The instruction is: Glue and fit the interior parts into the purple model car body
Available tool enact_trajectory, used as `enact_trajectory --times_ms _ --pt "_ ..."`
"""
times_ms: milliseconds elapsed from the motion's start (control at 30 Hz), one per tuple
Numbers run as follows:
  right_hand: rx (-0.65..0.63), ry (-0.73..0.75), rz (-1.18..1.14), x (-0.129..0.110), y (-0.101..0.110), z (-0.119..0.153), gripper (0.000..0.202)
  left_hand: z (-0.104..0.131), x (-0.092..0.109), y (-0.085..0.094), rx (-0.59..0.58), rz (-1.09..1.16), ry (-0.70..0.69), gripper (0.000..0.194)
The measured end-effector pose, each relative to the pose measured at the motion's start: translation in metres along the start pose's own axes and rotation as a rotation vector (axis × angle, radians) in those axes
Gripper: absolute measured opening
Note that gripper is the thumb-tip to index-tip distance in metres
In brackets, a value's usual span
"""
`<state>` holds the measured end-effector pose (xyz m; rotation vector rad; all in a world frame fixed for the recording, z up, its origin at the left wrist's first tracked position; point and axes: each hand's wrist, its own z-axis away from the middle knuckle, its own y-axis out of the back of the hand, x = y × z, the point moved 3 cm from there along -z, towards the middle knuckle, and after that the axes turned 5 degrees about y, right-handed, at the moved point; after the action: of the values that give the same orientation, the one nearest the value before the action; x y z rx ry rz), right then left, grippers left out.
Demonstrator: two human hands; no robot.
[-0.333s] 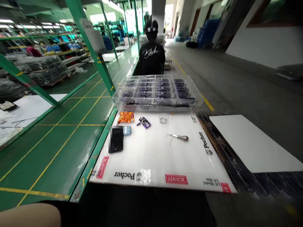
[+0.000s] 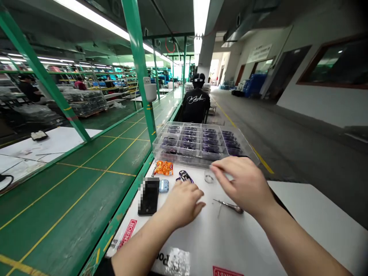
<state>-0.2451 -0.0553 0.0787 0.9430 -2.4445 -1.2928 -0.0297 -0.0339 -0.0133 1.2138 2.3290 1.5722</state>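
My left hand (image 2: 184, 203) hovers over the near side of a small purple-and-black model car body (image 2: 185, 176), its fingers spread and slightly bent; the fingertips partly cover the car, and I cannot tell whether they touch it. My right hand (image 2: 243, 182) is raised just right of a small clear cup (image 2: 209, 177). Its fingers stretch toward the left, tips near one another, with no object visible in them. Below it on the white sheet (image 2: 207, 237) lies a thin-tipped metal hand tool (image 2: 230, 206) with a dark rounded handle.
A clear compartment tray (image 2: 201, 155) of purple car bodies stands at the back. An orange snack packet (image 2: 164, 168), a blue patterned case (image 2: 163, 186) and a black phone (image 2: 148, 197) lie on the left. A green bench (image 2: 94, 191) runs alongside; a person (image 2: 197, 101) sits ahead.
Both my hands have come into view over the white sheet, the left at the car body and the right near the cup. The camera has tilted upward.
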Motion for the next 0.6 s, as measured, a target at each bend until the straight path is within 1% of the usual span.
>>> enact_trajectory --times_ms 33,67,133,167,200,233,267,367,433,500,600 --pt "-0.046 -0.015 -0.007 0.000 -0.010 -0.016 0.027 0.001 -0.001 -0.017 -0.046 0.020 -0.030 0.014" --pt "-0.130 -0.050 -0.022 0.001 -0.023 -0.034 0.028 0.002 -0.001 -0.034 -0.071 0.041 -0.040 0.014" --pt "-0.199 -0.082 -0.030 0.003 -0.049 -0.072 0.031 0.005 -0.003 -0.065 -0.100 0.088 -0.049 0.010" --pt "-0.234 -0.095 -0.030 0.004 -0.064 -0.092 0.032 0.008 -0.004 -0.077 -0.124 0.125 -0.073 0.008" --pt "-0.274 -0.103 -0.032 0.006 -0.078 -0.112 0.031 0.010 -0.006 -0.085 -0.147 0.167 -0.107 0.011" --pt "-0.318 -0.104 -0.032 0.006 -0.093 -0.131 0.029 0.011 -0.009 -0.090 -0.150 0.195 -0.111 0.015" --pt "-0.368 -0.096 -0.036 0.006 -0.108 -0.149 0.026 0.012 -0.015 -0.091 -0.133 0.209 -0.084 0.014" --pt "-0.496 -0.059 -0.034 0.000 -0.151 -0.195 0.025 0.012 -0.033 -0.085 -0.055 0.237 0.059 0.019" --pt "-0.581 -0.036 -0.019 -0.005 -0.175 -0.220 0.025 0.011 -0.039 -0.081 -0.021 0.261 0.139 0.023" --pt "-0.635 -0.043 0.015 -0.005 -0.193 -0.243 0.027 0.010 -0.038 -0.085 -0.017 0.294 0.174 0.023" --pt "-0.683 -0.097 0.087 0.003 -0.210 -0.274 0.031 0.008 -0.024 -0.098 -0.064 0.355 0.144 0.018"
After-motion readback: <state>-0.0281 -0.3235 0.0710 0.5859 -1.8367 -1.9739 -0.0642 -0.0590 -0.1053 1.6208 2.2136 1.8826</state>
